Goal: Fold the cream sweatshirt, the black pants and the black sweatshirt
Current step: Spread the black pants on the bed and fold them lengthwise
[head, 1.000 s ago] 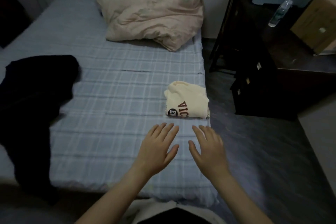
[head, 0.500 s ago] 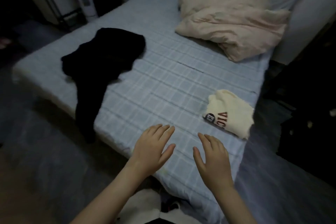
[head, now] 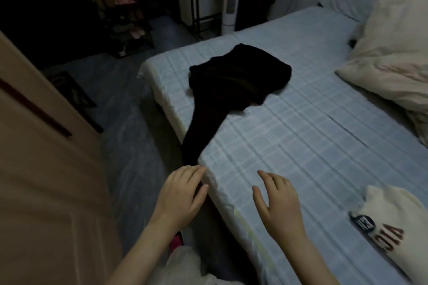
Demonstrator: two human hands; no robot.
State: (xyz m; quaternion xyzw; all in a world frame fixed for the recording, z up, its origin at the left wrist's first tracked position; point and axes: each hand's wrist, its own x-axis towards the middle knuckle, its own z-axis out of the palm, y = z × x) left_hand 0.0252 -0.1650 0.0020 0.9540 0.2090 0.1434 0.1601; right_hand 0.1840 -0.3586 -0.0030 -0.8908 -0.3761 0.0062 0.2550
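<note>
Both hands, left (head: 183, 196) and right (head: 276, 199), are empty with relaxed fingers; the folded cream sweatshirt (head: 391, 222) lies beside the right, and the black heap (head: 236, 81) lies ahead, probably next.

The light is dim and bluish. The plaid sheet (head: 301, 146) is the brightest surface, while the upper left corner sinks to near black. The black clothes (head: 238, 76) read as a flat dark mass with almost no folds visible. Soft blur smears the lettering on the cream sweatshirt (head: 398, 213). Wide-angle bending tilts the door (head: 46, 192) at the left edge.
</note>
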